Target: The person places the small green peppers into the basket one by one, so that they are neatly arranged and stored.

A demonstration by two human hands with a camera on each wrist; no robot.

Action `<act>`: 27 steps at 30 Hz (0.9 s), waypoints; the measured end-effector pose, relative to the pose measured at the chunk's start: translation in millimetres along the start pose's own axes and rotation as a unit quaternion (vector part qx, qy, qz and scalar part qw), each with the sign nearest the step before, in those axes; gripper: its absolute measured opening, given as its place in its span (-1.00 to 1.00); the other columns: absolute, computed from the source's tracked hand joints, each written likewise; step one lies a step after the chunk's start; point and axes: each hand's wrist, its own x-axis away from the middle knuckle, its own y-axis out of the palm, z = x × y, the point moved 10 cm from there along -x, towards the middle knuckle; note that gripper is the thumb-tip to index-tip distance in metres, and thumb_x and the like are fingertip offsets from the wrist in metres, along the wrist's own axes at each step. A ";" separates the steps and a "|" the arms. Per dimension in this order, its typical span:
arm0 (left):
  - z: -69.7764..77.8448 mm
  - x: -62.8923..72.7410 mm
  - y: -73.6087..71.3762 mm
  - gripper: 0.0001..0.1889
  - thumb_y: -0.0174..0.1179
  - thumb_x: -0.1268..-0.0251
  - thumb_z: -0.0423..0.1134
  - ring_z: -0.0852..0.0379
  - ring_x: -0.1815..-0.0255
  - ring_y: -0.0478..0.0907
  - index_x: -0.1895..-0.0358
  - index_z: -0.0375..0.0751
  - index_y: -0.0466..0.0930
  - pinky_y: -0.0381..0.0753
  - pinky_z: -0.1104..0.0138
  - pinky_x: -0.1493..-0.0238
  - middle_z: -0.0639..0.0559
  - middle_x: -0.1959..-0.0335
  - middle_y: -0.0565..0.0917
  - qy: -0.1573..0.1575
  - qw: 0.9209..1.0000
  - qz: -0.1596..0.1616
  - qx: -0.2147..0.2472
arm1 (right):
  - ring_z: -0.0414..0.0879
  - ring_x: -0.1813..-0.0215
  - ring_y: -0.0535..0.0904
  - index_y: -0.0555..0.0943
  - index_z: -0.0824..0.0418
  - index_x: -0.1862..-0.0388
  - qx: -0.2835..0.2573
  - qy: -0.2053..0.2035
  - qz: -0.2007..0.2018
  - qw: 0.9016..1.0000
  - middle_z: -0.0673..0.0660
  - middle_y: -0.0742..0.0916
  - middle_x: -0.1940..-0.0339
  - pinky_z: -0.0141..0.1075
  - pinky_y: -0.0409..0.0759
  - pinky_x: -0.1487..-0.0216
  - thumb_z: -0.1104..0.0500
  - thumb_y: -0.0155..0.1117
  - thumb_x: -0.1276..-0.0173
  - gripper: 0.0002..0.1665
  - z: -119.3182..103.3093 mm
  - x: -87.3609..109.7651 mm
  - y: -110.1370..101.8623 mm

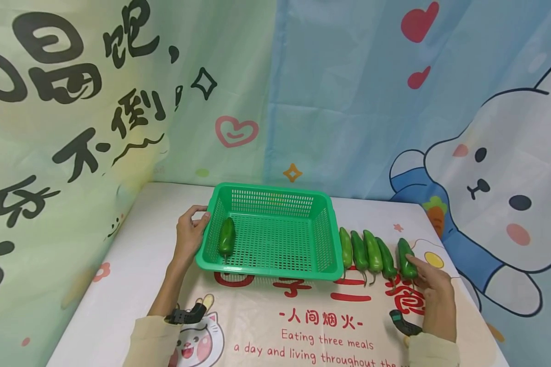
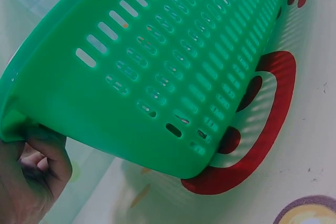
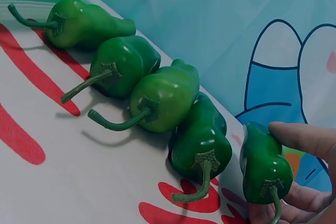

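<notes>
A green plastic basket [image 1: 271,270] with slotted sides sits on the table, and one green pepper [image 1: 227,237] lies inside near its left wall. My left hand [image 1: 190,232] grips the basket's left rim; the left wrist view shows the fingers curled under that rim. To the right of the basket, several green peppers [image 3: 165,98] lie side by side with stems toward me. At the right end of this row, my right hand [image 1: 433,283] holds another green pepper [image 3: 265,169] between thumb and fingers, a small gap from its neighbour.
A printed cloth [image 1: 321,326] with red lettering and a cartoon cat covers the table. Behind it hangs a curtain [image 1: 330,102] with hearts and a large rabbit. Dark bands [image 1: 188,313] circle both wrists.
</notes>
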 end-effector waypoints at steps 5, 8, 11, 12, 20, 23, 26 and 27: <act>1.1 0.2 0.4 -0.64 0.10 -0.77 -0.17 0.26 0.57 0.71 -0.36 -0.33 0.61 0.66 0.40 0.48 -0.49 0.24 0.83 0.001 1.000 -0.002 0.003 | -0.22 -0.11 0.48 0.50 0.05 -0.23 -0.042 0.017 0.001 0.999 -0.08 0.57 0.01 -0.52 0.73 0.06 -0.18 0.67 -0.31 -0.29 2.1 1.2 -1.8; 1.3 0.3 0.1 -0.64 0.10 -0.77 -0.17 0.26 0.55 0.73 -0.36 -0.33 0.61 0.67 0.40 0.47 -0.49 0.22 0.83 0.001 1.000 -0.001 0.006 | -0.24 -0.09 0.50 0.53 0.02 -0.02 -0.065 0.021 0.000 0.998 -0.14 0.60 0.22 -0.52 0.73 0.03 -0.11 0.67 -0.33 -0.47 2.2 2.1 -2.0; 1.2 0.4 -0.3 -0.64 0.11 -0.77 -0.17 0.26 0.55 0.73 -0.35 -0.33 0.61 0.67 0.40 0.47 -0.49 0.22 0.83 0.002 1.000 -0.001 0.007 | -0.26 -0.07 0.53 0.56 0.03 0.07 -0.084 0.025 -0.004 0.996 -0.17 0.63 0.38 -0.51 0.74 0.00 -0.08 0.67 -0.34 -0.54 2.5 2.6 -1.2; 0.9 0.5 -0.3 -0.64 0.11 -0.77 -0.17 0.26 0.55 0.73 -0.35 -0.33 0.61 0.68 0.41 0.47 -0.49 0.22 0.83 0.002 1.000 0.000 0.008 | -0.27 -0.04 0.55 0.57 0.03 0.11 -0.089 0.027 -0.006 0.996 -0.17 0.64 0.40 -0.50 0.74 0.00 -0.07 0.67 -0.34 -0.57 2.7 2.6 -0.9; -0.2 0.5 0.3 -0.63 0.12 -0.77 -0.15 0.25 0.52 0.75 -0.36 -0.33 0.61 0.69 0.41 0.45 -0.50 0.19 0.83 0.001 1.000 -0.001 0.008 | -0.31 0.12 0.61 0.60 -0.02 0.26 -0.105 0.037 -0.006 0.994 -0.20 0.68 0.47 -0.49 0.76 0.01 -0.10 0.72 -0.28 -0.60 6.2 2.1 -2.6; -0.2 0.6 0.1 -0.62 0.11 -0.77 -0.15 0.23 0.51 0.75 -0.36 -0.33 0.61 0.69 0.41 0.45 -0.50 0.18 0.83 0.001 1.000 0.000 0.008 | -0.30 0.16 0.62 0.60 -0.01 0.31 -0.105 0.034 -0.006 0.994 -0.19 0.67 0.47 -0.49 0.76 0.03 -0.10 0.72 -0.27 -0.59 5.8 2.8 -3.2; 0.1 0.8 0.0 -0.63 0.12 -0.77 -0.15 0.22 0.51 0.75 -0.36 -0.33 0.61 0.69 0.41 0.45 -0.51 0.18 0.83 0.001 1.000 0.000 0.007 | -0.30 0.22 0.62 0.60 0.00 0.37 -0.106 0.032 -0.001 0.994 -0.17 0.67 0.47 -0.48 0.76 0.07 -0.10 0.72 -0.27 -0.59 5.8 3.1 -4.1; 0.2 0.9 0.0 -0.63 0.12 -0.77 -0.15 0.22 0.51 0.75 -0.36 -0.33 0.61 0.68 0.41 0.45 -0.51 0.18 0.83 0.002 1.000 0.000 0.007 | -0.31 0.24 0.62 0.60 0.00 0.36 -0.105 0.031 -0.001 0.994 -0.18 0.67 0.47 -0.48 0.76 0.06 -0.10 0.71 -0.28 -0.59 5.6 3.6 -4.0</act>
